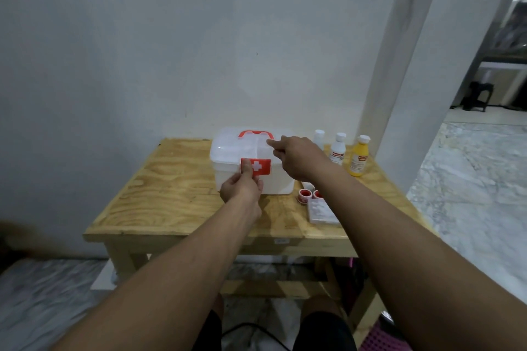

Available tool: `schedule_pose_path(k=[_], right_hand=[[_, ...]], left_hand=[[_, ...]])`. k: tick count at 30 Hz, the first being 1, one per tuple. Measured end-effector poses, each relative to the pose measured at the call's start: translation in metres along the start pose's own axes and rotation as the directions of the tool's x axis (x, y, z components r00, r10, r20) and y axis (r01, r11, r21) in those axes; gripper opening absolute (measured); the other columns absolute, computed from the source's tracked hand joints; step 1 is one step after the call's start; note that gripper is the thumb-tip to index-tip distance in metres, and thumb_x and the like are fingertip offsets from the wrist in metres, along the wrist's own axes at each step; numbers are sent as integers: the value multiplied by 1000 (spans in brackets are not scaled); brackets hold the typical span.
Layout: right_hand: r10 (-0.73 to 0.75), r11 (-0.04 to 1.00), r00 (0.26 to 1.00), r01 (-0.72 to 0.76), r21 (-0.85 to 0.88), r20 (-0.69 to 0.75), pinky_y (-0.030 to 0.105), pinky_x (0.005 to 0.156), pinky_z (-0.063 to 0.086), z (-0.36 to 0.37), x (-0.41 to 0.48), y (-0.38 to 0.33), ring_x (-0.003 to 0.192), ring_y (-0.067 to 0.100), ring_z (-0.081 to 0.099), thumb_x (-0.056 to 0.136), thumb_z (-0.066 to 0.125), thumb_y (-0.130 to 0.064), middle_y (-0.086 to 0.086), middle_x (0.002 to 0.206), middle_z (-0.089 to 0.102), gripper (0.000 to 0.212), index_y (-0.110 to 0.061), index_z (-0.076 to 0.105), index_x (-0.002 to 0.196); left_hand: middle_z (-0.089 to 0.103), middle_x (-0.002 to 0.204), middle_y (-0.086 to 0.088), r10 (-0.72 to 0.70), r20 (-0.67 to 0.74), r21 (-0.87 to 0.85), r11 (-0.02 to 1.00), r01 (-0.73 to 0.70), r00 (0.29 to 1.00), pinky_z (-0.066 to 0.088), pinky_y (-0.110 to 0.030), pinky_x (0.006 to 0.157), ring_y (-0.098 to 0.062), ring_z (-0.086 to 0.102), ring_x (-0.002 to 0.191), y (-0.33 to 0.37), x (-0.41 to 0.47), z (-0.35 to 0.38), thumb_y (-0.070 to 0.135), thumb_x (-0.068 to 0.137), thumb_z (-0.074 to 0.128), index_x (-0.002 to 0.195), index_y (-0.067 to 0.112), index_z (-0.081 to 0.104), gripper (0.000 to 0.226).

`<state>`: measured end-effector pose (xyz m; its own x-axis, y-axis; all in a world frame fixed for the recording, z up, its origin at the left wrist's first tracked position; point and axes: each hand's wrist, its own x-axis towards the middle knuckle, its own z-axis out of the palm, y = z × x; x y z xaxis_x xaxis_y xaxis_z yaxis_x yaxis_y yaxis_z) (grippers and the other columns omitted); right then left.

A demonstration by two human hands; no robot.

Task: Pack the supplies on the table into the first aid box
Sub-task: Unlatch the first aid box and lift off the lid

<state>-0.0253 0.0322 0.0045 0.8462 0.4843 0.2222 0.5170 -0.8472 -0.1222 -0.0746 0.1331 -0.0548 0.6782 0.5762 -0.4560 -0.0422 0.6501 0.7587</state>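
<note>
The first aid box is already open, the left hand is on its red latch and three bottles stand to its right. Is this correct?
Not quite: the first aid box is closed, as the head view shows. The left hand is on its red latch, and three bottles stand to its right.

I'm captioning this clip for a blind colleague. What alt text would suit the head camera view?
A person's left hand touches the red clasp of a closed white first aid box on a wooden table, while the right hand rests on its lid. Three bottles, two tape rolls and a flat packet wait at the right.
</note>
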Motion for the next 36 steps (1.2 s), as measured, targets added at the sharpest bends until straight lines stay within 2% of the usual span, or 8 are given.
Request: schedule_pose_path(k=[11,17,21,24,27,29,33,36], right_hand=[[17,1000,1000,-17,-14,25,37,101,45,-3,-1,-3,133,29,49,108,39,-18,9,151,49,48,-25,37,155],[30,997,999,-32,71,33,36,108,39,-4,-4,0,140,27,43,108,42,-23,5,156,43,47,-24,38,155],[44,986,998,-51,159,48,37,114,32,-4,-4,7,145,26,37,106,46,-33,5,161,35,52,-22,36,155],[69,974,995,-83,211,70,40,116,29,-1,-5,12,146,29,36,103,51,-39,11,166,19,57,-31,34,156],[95,968,993,-107,229,65,42,112,35,6,-5,17,140,31,43,101,53,-42,12,159,34,62,-35,28,157],[112,956,993,-121,268,47,42,114,34,9,-5,20,145,28,37,100,55,-43,7,161,35,69,-27,23,159],[134,948,991,-130,291,4,40,113,35,10,-3,25,143,26,40,96,59,-48,4,159,39,70,-24,33,157],[144,930,989,-125,345,-30,37,107,41,10,-4,27,137,24,48,91,65,-50,2,154,48,69,-27,43,152]], left_hand=[[67,108,-8,50,18,13,999,-51,999,62,-30,75,-25,68,96,5,2,2,33,88,72,106,13,65,27],[73,90,-8,256,16,256,933,-251,967,63,-30,64,-18,73,73,20,5,-15,30,88,73,112,12,63,32],[63,98,0,552,69,644,611,-459,831,44,-33,70,-23,59,85,38,3,-32,25,96,47,110,21,57,19],[56,120,-2,690,222,730,351,-586,689,47,-37,85,-26,55,110,54,26,-46,16,83,56,120,27,53,38],[44,144,-2,522,469,717,246,-652,713,47,-38,97,-27,48,127,70,56,-52,16,78,66,145,31,39,74],[51,139,3,362,629,651,238,-721,688,52,-44,95,-27,53,124,76,67,-53,23,75,72,147,33,34,83],[47,150,6,313,669,635,231,-737,674,49,-48,103,-23,49,132,81,78,-61,51,79,76,156,35,23,95],[48,150,10,338,691,594,238,-768,639,46,-36,103,-15,48,133,85,85,-68,54,79,76,156,34,28,93]])
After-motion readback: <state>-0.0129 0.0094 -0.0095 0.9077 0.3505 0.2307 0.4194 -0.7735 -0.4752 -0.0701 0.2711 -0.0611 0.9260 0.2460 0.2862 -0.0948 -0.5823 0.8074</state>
